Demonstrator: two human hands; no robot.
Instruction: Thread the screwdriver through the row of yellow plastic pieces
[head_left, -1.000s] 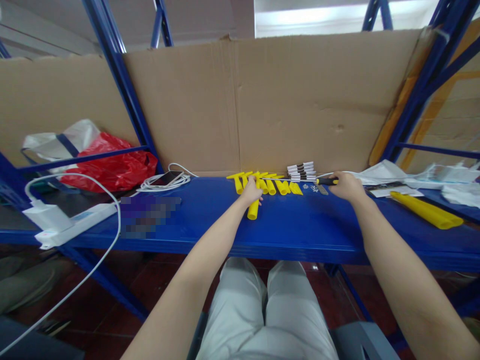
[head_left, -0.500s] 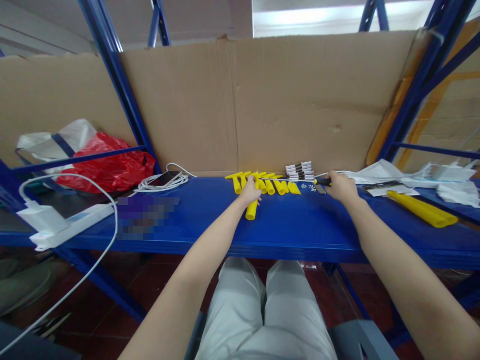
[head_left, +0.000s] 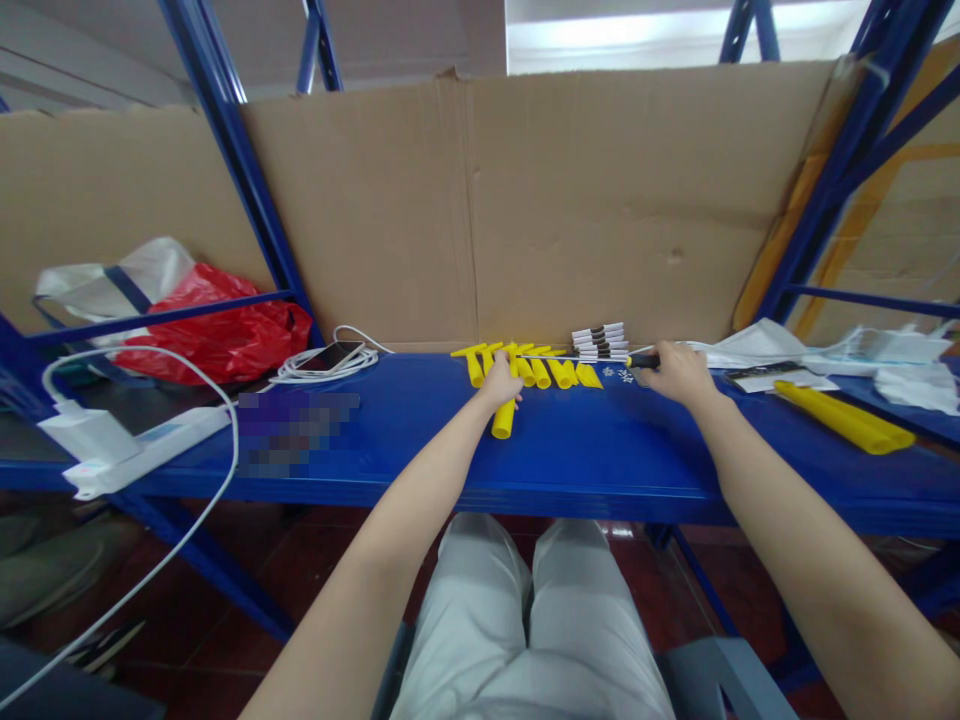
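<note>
My left hand is closed around a yellow T-shaped plastic piece with a tube-like handle, whose round end faces me. A screwdriver with a black and yellow handle lies level in the grip of my right hand. Its long thin shaft points left, and the tip reaches the top of the yellow piece. Several more yellow T-shaped pieces lie in a row behind and beside my left hand. Small silvery parts, too small to name, lie close to the screwdriver handle.
Stacked white pieces with dark bands lie against the cardboard panel. Yellow tubes rest at right. On the left are a coiled white cable, a power strip and a red plastic bag. Blue posts frame the bench.
My right hand and the screwdriver have shifted very slightly left. A small grey piece beneath the handle is no longer visible. My left hand stays in place on the yellow piece.
</note>
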